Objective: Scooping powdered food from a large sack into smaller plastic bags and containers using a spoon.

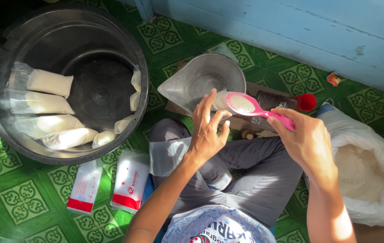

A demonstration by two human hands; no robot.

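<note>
A glossy pink plastic spoon [250, 107] is gripped by the right hand [306, 141]. Beside the spoon, a dull metal jug [201, 81] is seen. Left of the jug, clear shiny plastic bags [43, 82] are held in a smooth metal pot [2, 67].

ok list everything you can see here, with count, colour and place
pot: one, large, dark metal, upper left on the floor
filled bags: about eight, clear with white contents, leaning round the pot's inner wall
packets: two, white and red, on the floor below the pot
metal jug: one, silver, centre, past the knees
bottle: one, dark with red cap, lying right of the jug
sack: one, white, open, white grains inside, right edge
floor: green patterned
wall: blue boards, top
spoon: one, pink, loaded with white grains
small bag: one, clear, at the spoon's bowl
left hand: holds the small bag
right hand: holds the spoon
</note>
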